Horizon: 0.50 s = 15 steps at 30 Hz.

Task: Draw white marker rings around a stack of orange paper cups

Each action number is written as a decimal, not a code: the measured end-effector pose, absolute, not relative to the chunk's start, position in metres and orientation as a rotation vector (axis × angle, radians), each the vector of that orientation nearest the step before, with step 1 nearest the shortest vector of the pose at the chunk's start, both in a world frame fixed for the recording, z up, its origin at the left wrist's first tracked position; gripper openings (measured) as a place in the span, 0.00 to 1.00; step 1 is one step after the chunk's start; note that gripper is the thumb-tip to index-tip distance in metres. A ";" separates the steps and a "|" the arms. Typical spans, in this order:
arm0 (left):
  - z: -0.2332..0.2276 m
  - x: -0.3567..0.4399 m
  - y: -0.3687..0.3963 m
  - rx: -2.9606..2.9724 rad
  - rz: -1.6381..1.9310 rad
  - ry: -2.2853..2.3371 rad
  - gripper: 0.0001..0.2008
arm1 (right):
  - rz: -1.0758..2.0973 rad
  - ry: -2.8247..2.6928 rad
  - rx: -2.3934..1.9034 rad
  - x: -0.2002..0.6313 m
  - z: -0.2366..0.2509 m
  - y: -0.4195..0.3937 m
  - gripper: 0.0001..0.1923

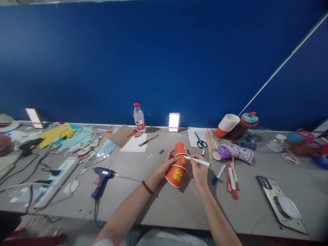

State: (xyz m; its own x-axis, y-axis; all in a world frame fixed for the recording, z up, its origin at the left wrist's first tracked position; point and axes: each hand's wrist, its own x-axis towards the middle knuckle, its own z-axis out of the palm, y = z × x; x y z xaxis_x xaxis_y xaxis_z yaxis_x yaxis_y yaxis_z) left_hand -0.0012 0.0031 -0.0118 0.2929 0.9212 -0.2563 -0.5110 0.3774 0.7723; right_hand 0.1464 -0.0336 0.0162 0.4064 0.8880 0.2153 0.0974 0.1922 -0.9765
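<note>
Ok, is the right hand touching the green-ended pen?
Touching: the head view shows the right hand gripping the green-ended pen partway along.

- Paper cups point(176, 173): orange-red, yellow lettering, pale rims
- Marker pen point(200, 161): white barrel, green end
- Bracelet point(147, 187): dark reddish brown
- Glue gun point(103, 178): dark blue, orange trigger
- Patterned cups point(225, 152): purple and white
- Water bottle point(139, 119): clear, red cap, red-and-white label
- Scissors point(201, 142): black handles
- Surface point(128, 201): plain grey
- Partition point(153, 61): deep blue

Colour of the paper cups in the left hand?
The paper cups are orange-red with yellow markings; best seen in the head view.
</note>
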 end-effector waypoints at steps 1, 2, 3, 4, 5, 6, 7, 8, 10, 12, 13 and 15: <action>-0.010 -0.001 0.003 0.630 1.038 0.778 0.32 | 0.720 -1.024 -1.265 0.146 0.017 -0.034 0.09; -0.009 -0.001 0.002 0.630 1.036 0.778 0.32 | 0.723 -1.028 -1.263 0.146 0.017 -0.034 0.08; -0.008 -0.002 0.002 0.628 1.033 0.776 0.32 | 0.724 -1.030 -1.259 0.146 0.017 -0.034 0.08; -0.008 -0.002 0.002 0.627 1.029 0.772 0.32 | 0.724 -1.032 -1.254 0.146 0.017 -0.034 0.08; -0.008 -0.002 0.002 0.628 1.028 0.769 0.32 | 0.723 -1.032 -1.249 0.146 0.017 -0.034 0.08; -0.008 -0.002 0.002 0.629 1.028 0.770 0.32 | 0.722 -1.031 -1.246 0.146 0.017 -0.034 0.08; -0.009 -0.002 0.003 0.631 1.027 0.770 0.33 | 0.722 -1.032 -1.245 0.147 0.017 -0.034 0.08; -0.010 -0.002 0.003 0.634 1.026 0.770 0.33 | 0.722 -1.035 -1.245 0.147 0.017 -0.034 0.08; -0.011 -0.003 0.003 0.642 1.019 0.766 0.33 | 0.730 -1.040 -1.247 0.147 0.016 -0.034 0.07; -0.010 -0.004 0.003 0.649 1.004 0.756 0.34 | 0.742 -1.035 -1.243 0.147 0.016 -0.034 0.07; -0.009 -0.004 0.003 0.652 0.999 0.754 0.33 | 0.747 -1.027 -1.239 0.146 0.016 -0.034 0.07; -0.008 -0.004 0.002 0.653 1.002 0.761 0.33 | 0.746 -1.014 -1.230 0.146 0.016 -0.034 0.07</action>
